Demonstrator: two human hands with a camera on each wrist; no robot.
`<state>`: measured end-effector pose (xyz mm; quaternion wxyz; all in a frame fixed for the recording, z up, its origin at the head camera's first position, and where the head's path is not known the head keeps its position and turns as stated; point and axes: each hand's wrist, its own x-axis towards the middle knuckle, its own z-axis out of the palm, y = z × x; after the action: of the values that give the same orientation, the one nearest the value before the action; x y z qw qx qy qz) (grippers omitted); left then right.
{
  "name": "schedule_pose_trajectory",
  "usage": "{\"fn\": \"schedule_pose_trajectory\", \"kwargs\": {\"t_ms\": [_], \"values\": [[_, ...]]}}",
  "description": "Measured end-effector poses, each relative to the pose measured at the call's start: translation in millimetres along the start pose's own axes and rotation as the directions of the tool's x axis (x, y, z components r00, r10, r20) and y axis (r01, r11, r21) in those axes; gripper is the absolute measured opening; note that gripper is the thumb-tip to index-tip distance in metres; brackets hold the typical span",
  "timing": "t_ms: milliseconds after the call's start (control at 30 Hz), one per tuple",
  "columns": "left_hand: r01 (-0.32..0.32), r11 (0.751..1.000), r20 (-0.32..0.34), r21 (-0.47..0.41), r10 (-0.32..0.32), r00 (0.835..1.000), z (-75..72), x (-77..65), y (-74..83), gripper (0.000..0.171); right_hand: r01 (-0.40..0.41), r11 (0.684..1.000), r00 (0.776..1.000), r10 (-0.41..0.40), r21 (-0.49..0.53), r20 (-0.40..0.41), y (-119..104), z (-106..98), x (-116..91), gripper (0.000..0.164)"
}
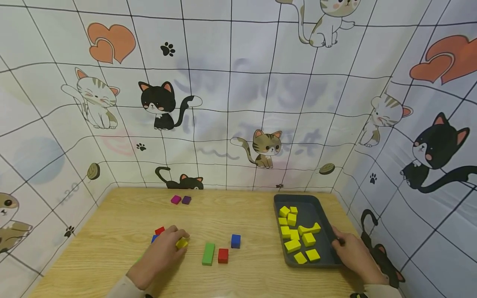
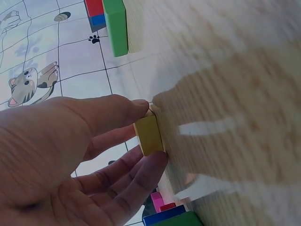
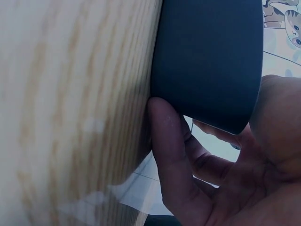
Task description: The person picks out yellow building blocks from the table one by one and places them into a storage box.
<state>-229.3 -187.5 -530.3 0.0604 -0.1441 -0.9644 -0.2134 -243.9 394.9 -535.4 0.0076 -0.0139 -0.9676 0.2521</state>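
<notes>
In the head view my left hand (image 1: 162,254) is over the left part of the table, a yellow block (image 1: 182,243) at its fingertips. The left wrist view shows this yellow block (image 2: 149,136) pinched between thumb and fingers, close to the tabletop. On the right, a dark grey baking tray (image 1: 327,246) holds several yellow blocks (image 1: 292,246), one of them arch-shaped. My right hand (image 1: 354,254) grips the tray's right rim. From the right wrist, the tray wall (image 3: 207,61) shows with the thumb over the rim and a finger low against its side.
Between hand and tray lie a green block (image 1: 208,254), a red cube (image 1: 223,255) and a blue cube (image 1: 236,241). Another red block (image 1: 159,230) and a blue one (image 1: 154,239) sit beyond the left hand, partly hidden. Magenta (image 1: 176,199) and purple (image 1: 186,200) blocks lie at the back.
</notes>
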Motion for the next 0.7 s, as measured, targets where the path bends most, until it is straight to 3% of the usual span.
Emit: {"fn": "schedule_pose_trajectory", "kwargs": {"t_ms": [500, 700], "values": [[-0.047, 0.999, -0.015, 0.010, 0.047, 0.999, 3.4, 0.9, -2.2, 0.023, -0.005, 1.000, 1.000, 0.005, -0.018, 0.007, -3.3, -3.8, -2.4, 0.054], [-0.036, 0.999, -0.010, 0.007, 0.036, 0.999, 2.2, 1.4, -1.1, 0.023, -0.018, 0.999, 1.000, 0.019, -0.035, 0.019, -3.9, -5.1, -0.9, 0.055]]}}
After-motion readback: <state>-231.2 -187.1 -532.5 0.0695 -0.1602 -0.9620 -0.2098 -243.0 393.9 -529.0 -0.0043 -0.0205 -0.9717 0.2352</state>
